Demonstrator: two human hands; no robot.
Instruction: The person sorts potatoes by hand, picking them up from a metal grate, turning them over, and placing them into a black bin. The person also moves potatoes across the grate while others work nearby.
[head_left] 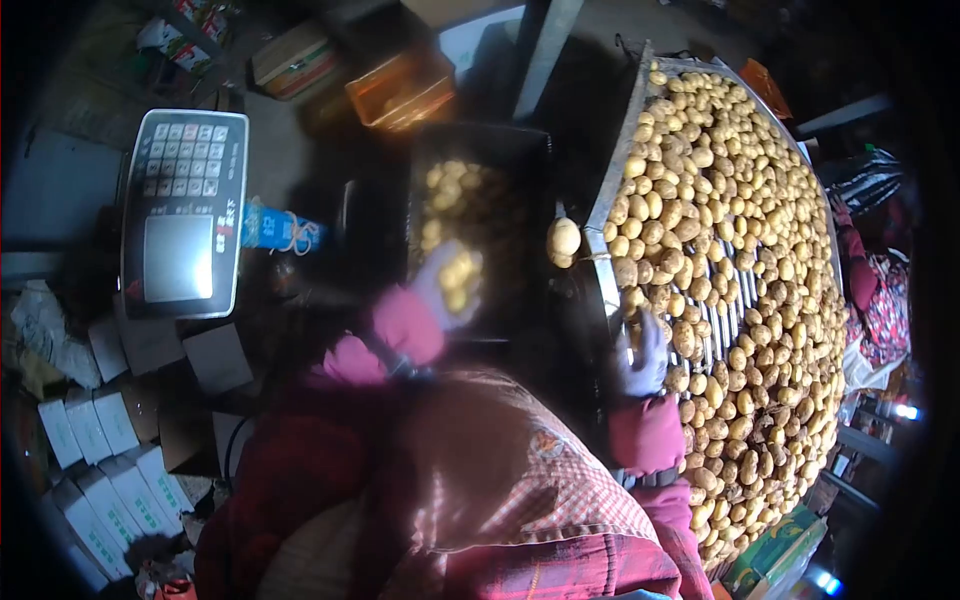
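Observation:
My left hand (448,283), in a pale glove, holds a few small yellow potatoes over a dark crate (480,205) that has potatoes in it. My right hand (645,355), also gloved, rests on the near edge of a large sorting table (612,190) covered with many yellow potatoes (740,300). Metal rollers show between the potatoes just beside that hand. One potato (563,240) sits at the table's left rim, between crate and table. I wear pink sleeves and a checked apron.
A weighing scale's keypad and display (185,210) stands to the left. White cartons (100,460) are stacked at lower left. Another person in patterned clothing (880,300) stands at the table's far right. Boxes (400,90) lie on the floor beyond the crate.

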